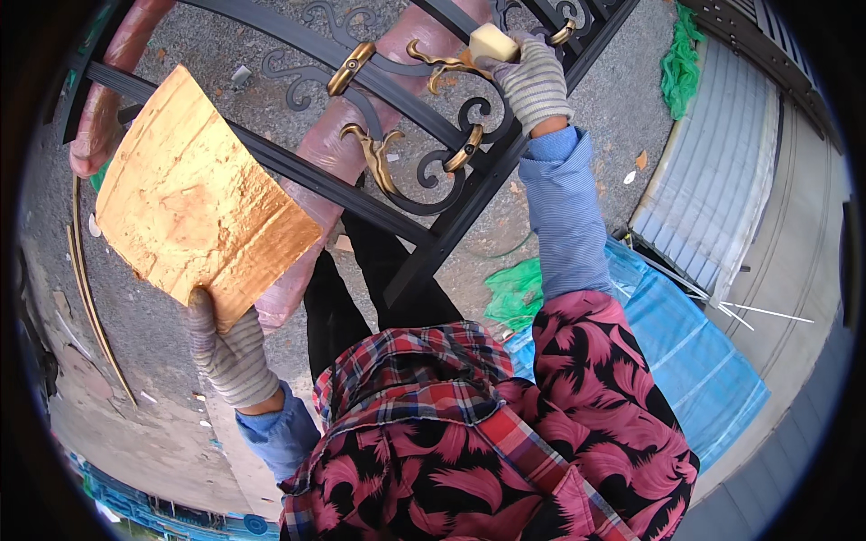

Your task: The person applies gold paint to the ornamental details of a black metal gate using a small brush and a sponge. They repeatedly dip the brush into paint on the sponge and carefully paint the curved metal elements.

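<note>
Head view: your left hand (231, 350) holds a gold-smeared sheet (203, 194), your right hand (534, 83) a sponge (493, 43); central leaf tips (377, 162) gilded, upper-left scrolls (309, 73) black.

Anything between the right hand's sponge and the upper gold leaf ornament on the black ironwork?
Nothing visible: the pale sponge in the right hand sits right by the gold leaf ornament. Contact can't be told. The gold-coloured sheet is well left, clear of both.
</note>
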`<action>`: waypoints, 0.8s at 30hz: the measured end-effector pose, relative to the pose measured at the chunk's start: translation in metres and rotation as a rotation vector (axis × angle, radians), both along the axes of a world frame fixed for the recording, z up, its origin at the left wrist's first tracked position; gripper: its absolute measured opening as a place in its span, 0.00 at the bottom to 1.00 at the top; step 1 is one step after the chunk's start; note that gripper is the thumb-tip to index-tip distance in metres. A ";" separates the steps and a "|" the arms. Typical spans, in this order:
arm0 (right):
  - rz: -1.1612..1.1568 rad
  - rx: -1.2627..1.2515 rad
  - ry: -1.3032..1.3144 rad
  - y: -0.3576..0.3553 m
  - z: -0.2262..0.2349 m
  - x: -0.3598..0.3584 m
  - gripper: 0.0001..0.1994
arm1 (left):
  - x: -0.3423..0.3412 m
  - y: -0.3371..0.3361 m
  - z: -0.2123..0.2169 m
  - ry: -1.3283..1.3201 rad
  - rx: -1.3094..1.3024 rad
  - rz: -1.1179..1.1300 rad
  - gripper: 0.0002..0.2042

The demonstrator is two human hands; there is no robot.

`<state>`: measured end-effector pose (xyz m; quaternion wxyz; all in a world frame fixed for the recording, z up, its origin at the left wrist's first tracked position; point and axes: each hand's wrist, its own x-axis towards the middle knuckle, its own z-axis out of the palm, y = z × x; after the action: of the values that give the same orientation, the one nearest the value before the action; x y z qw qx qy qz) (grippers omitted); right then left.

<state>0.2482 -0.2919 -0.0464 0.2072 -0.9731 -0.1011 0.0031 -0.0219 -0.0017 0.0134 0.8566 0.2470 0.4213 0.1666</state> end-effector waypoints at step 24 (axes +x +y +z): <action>-0.087 -0.143 -0.039 0.002 -0.040 -0.015 0.20 | -0.003 0.012 0.005 0.061 0.085 -0.050 0.28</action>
<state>0.2328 -0.2902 -0.0864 0.1353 -0.9887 -0.0620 -0.0176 -0.0245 0.0107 0.0183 0.8359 0.2985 0.4337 0.1551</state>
